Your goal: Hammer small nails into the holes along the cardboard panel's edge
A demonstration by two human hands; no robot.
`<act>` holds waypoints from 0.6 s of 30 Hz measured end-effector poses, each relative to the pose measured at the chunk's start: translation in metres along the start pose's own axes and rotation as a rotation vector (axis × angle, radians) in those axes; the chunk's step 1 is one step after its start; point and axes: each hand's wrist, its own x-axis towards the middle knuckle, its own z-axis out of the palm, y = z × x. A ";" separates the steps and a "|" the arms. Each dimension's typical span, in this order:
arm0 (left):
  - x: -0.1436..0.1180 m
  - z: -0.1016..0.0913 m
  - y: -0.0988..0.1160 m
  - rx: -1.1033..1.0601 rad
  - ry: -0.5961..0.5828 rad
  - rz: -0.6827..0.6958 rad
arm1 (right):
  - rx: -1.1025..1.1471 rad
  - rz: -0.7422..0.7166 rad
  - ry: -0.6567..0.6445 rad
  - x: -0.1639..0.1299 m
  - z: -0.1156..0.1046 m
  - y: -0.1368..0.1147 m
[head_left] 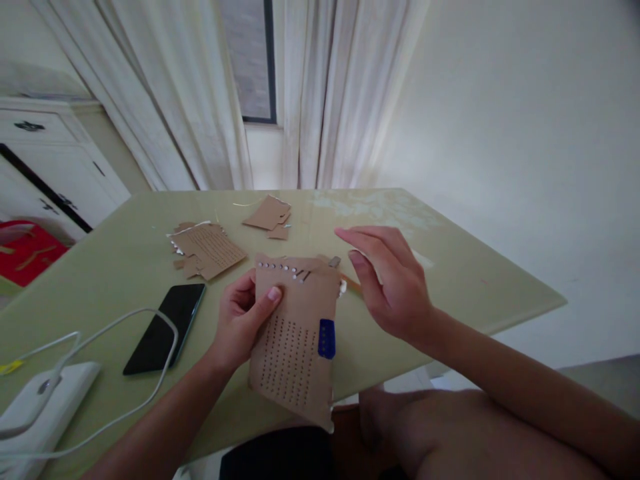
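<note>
A pale green table point(125, 267) stands before white curtains point(200, 100) and a bare wall, with a white cabinet point(45, 167) off at nine o'clock. Over the table's near edge the left hand point(243, 320) holds up a cardboard sheet point(300, 340), its fingers point(273, 295) clamped on the left edge with the thumb across the face. The sheet's long axis runs roughly twelve to six, tilted a little; rows of punched holes cover its lower half, a line of small white studs runs along the top, and a blue strip point(327, 338) sits at its right edge. The right hand point(390, 280) hovers at the sheet's two o'clock, fingers spread and holding nothing, close to the top right corner but apart from it. Further out, at eleven o'clock, lie cardboard scraps point(210, 248) and at twelve more offcuts point(270, 215). At nine o'clock a black phone point(165, 327) lies flat, a white cable point(125, 320) looping over it to a white charger point(40, 407).
</note>
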 end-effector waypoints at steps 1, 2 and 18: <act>-0.002 0.001 0.000 0.015 0.016 0.021 | 0.002 -0.018 0.034 0.001 -0.004 -0.002; -0.003 0.002 0.000 0.036 0.023 0.044 | -0.010 -0.061 0.048 0.003 -0.007 -0.005; -0.010 -0.002 -0.006 0.262 -0.012 0.301 | -0.185 -0.395 -0.113 0.012 -0.003 -0.019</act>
